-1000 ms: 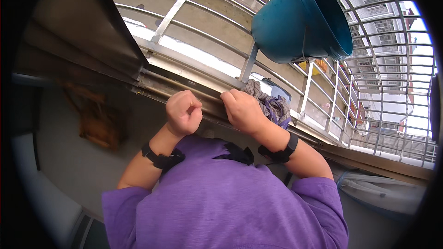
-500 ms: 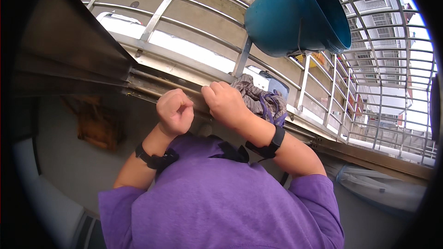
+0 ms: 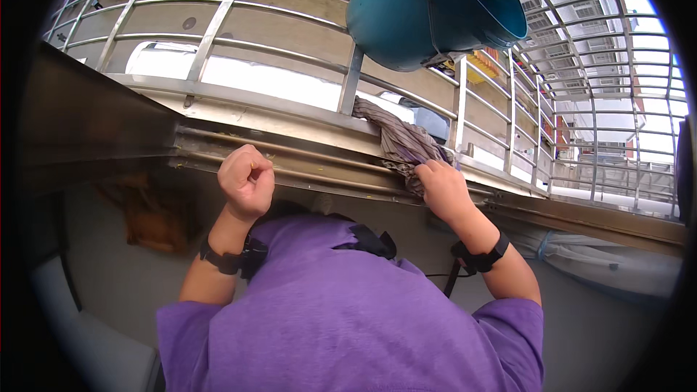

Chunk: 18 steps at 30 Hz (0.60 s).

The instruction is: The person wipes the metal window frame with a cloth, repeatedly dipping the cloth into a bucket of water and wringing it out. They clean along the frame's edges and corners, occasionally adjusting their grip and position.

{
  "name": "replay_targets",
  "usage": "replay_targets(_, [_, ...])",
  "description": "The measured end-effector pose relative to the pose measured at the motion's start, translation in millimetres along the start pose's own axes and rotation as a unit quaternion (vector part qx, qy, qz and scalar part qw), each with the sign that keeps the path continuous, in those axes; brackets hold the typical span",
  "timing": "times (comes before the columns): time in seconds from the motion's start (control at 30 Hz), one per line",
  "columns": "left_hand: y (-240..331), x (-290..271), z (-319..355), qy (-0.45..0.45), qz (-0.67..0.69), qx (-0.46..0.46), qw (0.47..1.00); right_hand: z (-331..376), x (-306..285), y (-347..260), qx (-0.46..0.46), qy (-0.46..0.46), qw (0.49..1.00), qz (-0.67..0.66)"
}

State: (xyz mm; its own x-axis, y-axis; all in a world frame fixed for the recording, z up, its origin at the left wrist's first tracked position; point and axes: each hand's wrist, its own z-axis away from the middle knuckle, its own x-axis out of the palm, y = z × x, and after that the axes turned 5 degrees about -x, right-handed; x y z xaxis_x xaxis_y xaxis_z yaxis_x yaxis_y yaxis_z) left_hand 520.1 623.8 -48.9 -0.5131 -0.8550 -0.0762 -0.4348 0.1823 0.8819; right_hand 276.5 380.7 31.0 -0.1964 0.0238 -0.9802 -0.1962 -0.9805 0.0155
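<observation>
From the head camera, the right hand (image 3: pixel 443 190) rests on a crumpled striped cloth (image 3: pixel 398 141) that lies draped over the window sill track (image 3: pixel 305 167), just beside an upright bar of the metal grille (image 3: pixel 349 83). The fingers curl down over the lower end of the cloth and press or grip it against the track; how tightly they close on it cannot be told, since the fingertips are hidden in the folds. The cloth is greyish purple with thin stripes, its upper end bunched against the grille bar and its lower end under the hand. The left hand (image 3: pixel 247 180) is closed in a fist with the knuckles up, resting at the edge of the same track, well apart from the cloth; nothing can be seen inside the fist. Both wrists wear black bands (image 3: pixel 223 260). Above the cloth, a teal bucket (image 3: pixel 428 7) hangs tilted outside the grille. A purple shirt (image 3: pixel 348 312) fills the lower part of the view, and buildings show beyond the bars at the right.
</observation>
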Motion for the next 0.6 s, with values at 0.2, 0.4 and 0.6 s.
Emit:
replay_targets(0.2, [2,-1,1,0.0,-0.027,-0.004,1.0,9,-66,34,0.173,0.204,0.904,-0.333])
replay_targets(0.4, [-5,-3,3,-0.014,-0.049,-0.03,0.998,-1,-140,42,0.144,0.411,0.698,-0.569])
replay_targets(0.6, [-11,-1,7,-0.017,-0.087,-0.026,0.996,1,-226,85,0.05,0.579,0.602,-0.548])
